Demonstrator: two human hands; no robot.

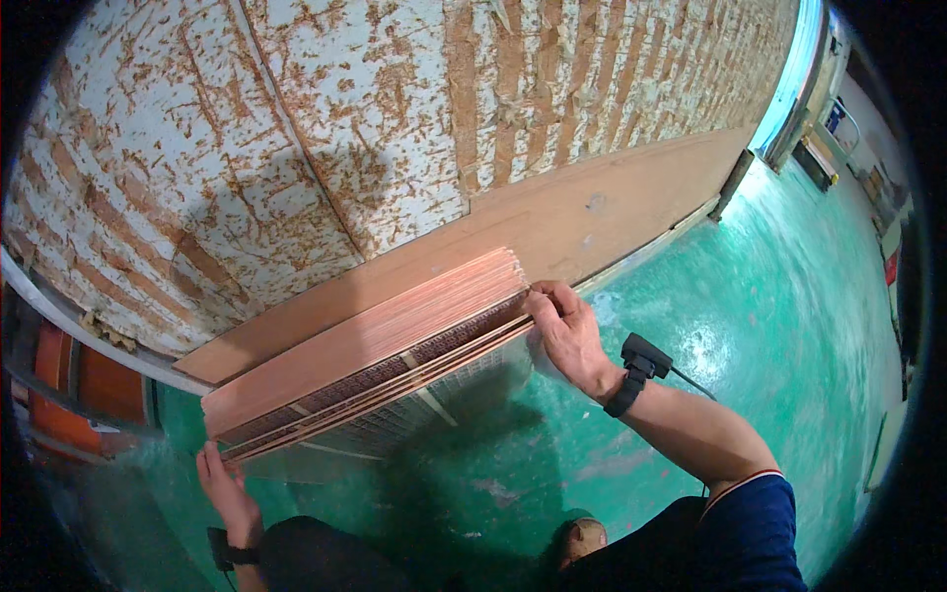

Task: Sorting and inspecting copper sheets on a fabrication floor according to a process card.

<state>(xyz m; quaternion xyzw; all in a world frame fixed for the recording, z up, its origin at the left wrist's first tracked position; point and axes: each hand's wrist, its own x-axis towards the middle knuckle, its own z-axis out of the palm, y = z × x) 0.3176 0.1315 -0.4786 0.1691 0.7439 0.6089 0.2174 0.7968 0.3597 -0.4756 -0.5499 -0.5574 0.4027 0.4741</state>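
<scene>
A thick stack of thin panels (365, 331) with pinkish-brown edges stands on the floor against a wall. At its near side a few front panels (454, 349) lean towards me, leaving a narrow gap that shows a dark patterned face. My right hand (572, 337) pinches these front panels at their upper right corner, thumb and fingers closed. At the opposite end, my left hand (227, 485) grips their left corner, its fingertips on the edge. The outer face of the front panel carries a dark grid-like pattern with pale strips. Its lower edge is in shadow.
Behind the stack rises a wall (375, 118) with peeling white and brown surface, a plain brown board (631, 192) along its foot. The floor (681, 434) is glossy green. Orange-brown pieces (69, 375) stand at the far left. My shoe (584, 541) shows below.
</scene>
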